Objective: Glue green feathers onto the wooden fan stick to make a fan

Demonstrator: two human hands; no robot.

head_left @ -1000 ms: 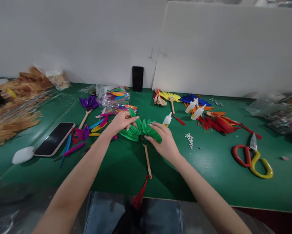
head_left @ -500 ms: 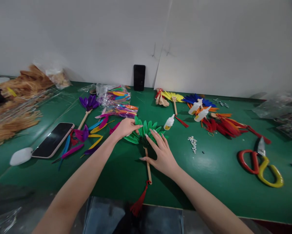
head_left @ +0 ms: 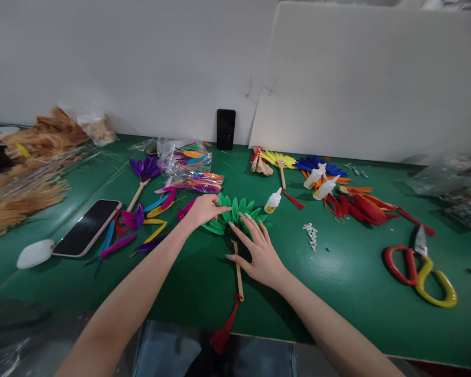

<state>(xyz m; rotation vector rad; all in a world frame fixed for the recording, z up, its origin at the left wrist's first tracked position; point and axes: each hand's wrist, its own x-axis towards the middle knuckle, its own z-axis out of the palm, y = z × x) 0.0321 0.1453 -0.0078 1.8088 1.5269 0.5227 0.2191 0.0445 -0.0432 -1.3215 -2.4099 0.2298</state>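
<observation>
A green feather fan [head_left: 237, 208] lies in front of me on the green table, its wooden handle [head_left: 239, 277] pointing toward me and a red tassel [head_left: 226, 327] hanging off the near edge. At the fan's left side, my left hand [head_left: 206, 211] has its fingers closed on the feathers; the exact pinch is partly hidden. My right hand [head_left: 261, 251] rests over the lower right of the feathers with fingers spread, its thumb beside the top of the handle. Both hands cover part of the feather base.
Right of the fan are a small glue bottle [head_left: 273, 201], white beads [head_left: 311, 236] and red-and-yellow-handled scissors [head_left: 422, 267]. On the left lie a phone [head_left: 88, 228], loose coloured feathers [head_left: 117, 246] and a purple feather fan [head_left: 144, 168]. A yellow fan [head_left: 278, 159] lies toward the back.
The view has tilted up slightly. My right fingers have shifted a little over the feather base, while my left hand stays at the fan's left side.
</observation>
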